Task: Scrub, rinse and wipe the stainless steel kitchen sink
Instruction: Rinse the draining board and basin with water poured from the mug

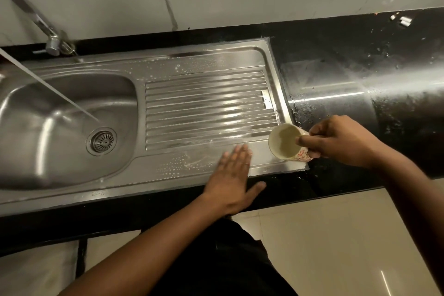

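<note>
Tipping a cup (287,142) over the sink's (204,108) near right corner, your right hand (341,142) grips it — your left hand (231,180) lies flat, fingers straight, on the soapy front rim, set in the desk (360,79).

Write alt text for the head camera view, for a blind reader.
A right hand tilts a paper cup over the drainboard corner of a wet stainless steel sink, while the left hand lies flat on its front rim. The tap runs into the basin.
</note>
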Motion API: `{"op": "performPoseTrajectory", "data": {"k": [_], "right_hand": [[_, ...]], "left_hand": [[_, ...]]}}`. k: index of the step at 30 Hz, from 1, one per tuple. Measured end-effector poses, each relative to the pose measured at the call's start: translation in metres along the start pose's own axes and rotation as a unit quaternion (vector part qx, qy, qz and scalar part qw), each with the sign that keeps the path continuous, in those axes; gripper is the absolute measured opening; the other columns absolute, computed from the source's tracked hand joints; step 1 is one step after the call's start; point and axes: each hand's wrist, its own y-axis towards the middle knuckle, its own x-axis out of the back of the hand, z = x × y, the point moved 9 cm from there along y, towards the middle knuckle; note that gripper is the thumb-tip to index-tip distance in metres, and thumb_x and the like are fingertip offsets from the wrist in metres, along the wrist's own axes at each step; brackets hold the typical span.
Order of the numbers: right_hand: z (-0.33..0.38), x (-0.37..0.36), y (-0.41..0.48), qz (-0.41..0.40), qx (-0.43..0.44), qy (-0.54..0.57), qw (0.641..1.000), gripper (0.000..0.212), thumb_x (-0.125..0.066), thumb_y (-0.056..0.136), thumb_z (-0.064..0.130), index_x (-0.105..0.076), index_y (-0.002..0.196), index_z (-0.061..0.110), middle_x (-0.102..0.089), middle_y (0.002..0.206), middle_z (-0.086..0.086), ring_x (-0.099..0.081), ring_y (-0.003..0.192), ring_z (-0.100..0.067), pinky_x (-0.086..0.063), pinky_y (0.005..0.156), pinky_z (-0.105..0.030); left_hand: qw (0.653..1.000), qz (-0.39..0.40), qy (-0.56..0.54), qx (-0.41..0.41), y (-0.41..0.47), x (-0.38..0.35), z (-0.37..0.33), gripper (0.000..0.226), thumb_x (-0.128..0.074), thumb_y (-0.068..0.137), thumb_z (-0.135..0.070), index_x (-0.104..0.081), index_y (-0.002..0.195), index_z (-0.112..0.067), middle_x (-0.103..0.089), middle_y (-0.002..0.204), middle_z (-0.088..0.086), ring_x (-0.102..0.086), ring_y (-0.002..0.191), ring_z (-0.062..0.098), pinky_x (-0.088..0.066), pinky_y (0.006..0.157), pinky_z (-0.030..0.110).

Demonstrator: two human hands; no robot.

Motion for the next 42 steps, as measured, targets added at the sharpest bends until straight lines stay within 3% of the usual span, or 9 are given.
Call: {"op": "performPoseTrajectory", "data": {"k": [4,12,17,19,23,26,29,36,42], "right_hand": [[0.016,-0.008,0.004,0.011,0.025,-0.033,0.999,0.043,-0.071,0.093,0.051,-0.075,0.065,0.019,-0.072,0.059,0.008,-0.064,0.051,-0.013,-0.044,0.051,-0.026],[0.030,-0.020,0.022,0.004,0.045,-0.035,0.998,0.044,-0.070,0.091,0.052,-0.074,0.061,0.019,-0.068,0.056,0.006,-0.055,0.046,-0.007,-0.042,0.052,-0.030],[0.050,-0.038,0.029,-0.003,0.068,-0.092,0.993,0.050,-0.063,0.086,0.059,-0.069,0.062,0.016,-0.064,0.057,-0.002,-0.061,0.057,-0.020,-0.050,0.056,-0.036],[0.056,-0.045,0.030,0.002,0.075,-0.095,0.993,0.050,-0.062,0.086,0.059,-0.068,0.061,0.016,-0.062,0.056,-0.002,-0.061,0.057,-0.021,-0.051,0.057,-0.037],[0.048,-0.047,0.027,0.035,0.063,-0.035,0.997,0.044,-0.068,0.091,0.052,-0.073,0.063,0.018,-0.070,0.060,0.005,-0.060,0.051,-0.011,-0.053,0.060,-0.041],[0.034,-0.036,0.020,0.054,0.045,-0.006,0.997,0.040,-0.069,0.094,0.049,-0.076,0.071,0.017,-0.074,0.065,0.010,-0.058,0.049,-0.003,-0.044,0.053,-0.028],[0.017,-0.020,0.014,0.045,0.035,-0.025,0.998,0.041,-0.068,0.093,0.051,-0.075,0.069,0.019,-0.074,0.064,0.012,-0.060,0.048,-0.006,-0.043,0.052,-0.025],[0.001,-0.017,0.018,0.020,0.024,-0.086,0.996,0.046,-0.068,0.090,0.057,-0.073,0.061,0.021,-0.069,0.056,0.006,-0.060,0.047,-0.010,-0.046,0.052,-0.031],[0.035,-0.041,0.027,0.032,0.063,-0.086,0.994,0.046,-0.067,0.087,0.058,-0.069,0.061,0.020,-0.064,0.056,0.004,-0.058,0.052,-0.015,-0.048,0.056,-0.038]], "left_hand": [[0.999,-0.011,-0.010,-0.050,0.029,0.006,-0.032,0.093,-0.012,0.101,-0.077,0.002,0.166,-0.012,0.010,0.176,0.009,0.023,0.159,0.019,0.003,0.131,0.048],[0.992,0.009,-0.003,0.126,-0.062,0.007,0.097,0.095,0.001,0.096,-0.083,0.030,0.159,-0.019,0.043,0.163,0.003,0.038,0.152,0.020,0.011,0.130,0.045],[0.989,0.021,-0.023,0.145,-0.058,0.002,0.087,0.102,-0.002,0.094,-0.086,0.027,0.160,-0.013,0.042,0.164,0.008,0.037,0.152,0.025,0.011,0.130,0.047],[0.998,0.005,-0.008,0.064,-0.036,0.002,0.052,0.100,-0.005,0.097,-0.083,0.015,0.165,-0.013,0.027,0.171,0.010,0.028,0.158,0.025,0.005,0.131,0.047],[0.999,-0.006,0.007,-0.050,-0.009,0.009,0.000,0.086,-0.021,0.103,-0.073,-0.016,0.165,-0.013,-0.022,0.171,0.014,-0.016,0.160,0.031,-0.016,0.129,0.048],[0.998,-0.016,0.015,-0.059,-0.021,0.013,0.016,0.085,-0.020,0.103,-0.072,-0.003,0.168,-0.020,0.000,0.176,0.006,0.007,0.163,0.022,-0.006,0.131,0.045],[1.000,-0.003,0.015,0.008,-0.061,0.008,0.068,0.086,-0.011,0.101,-0.077,0.018,0.164,-0.026,0.026,0.171,-0.003,0.024,0.158,0.014,0.001,0.132,0.042],[0.991,0.030,0.014,0.133,-0.119,0.004,0.145,0.089,-0.006,0.099,-0.079,0.027,0.160,-0.025,0.040,0.164,-0.007,0.033,0.154,0.013,0.002,0.132,0.041],[0.999,0.020,0.026,0.020,-0.069,0.004,0.074,0.085,-0.009,0.102,-0.076,0.024,0.162,-0.026,0.034,0.169,-0.004,0.033,0.155,0.014,0.006,0.131,0.047]]}}
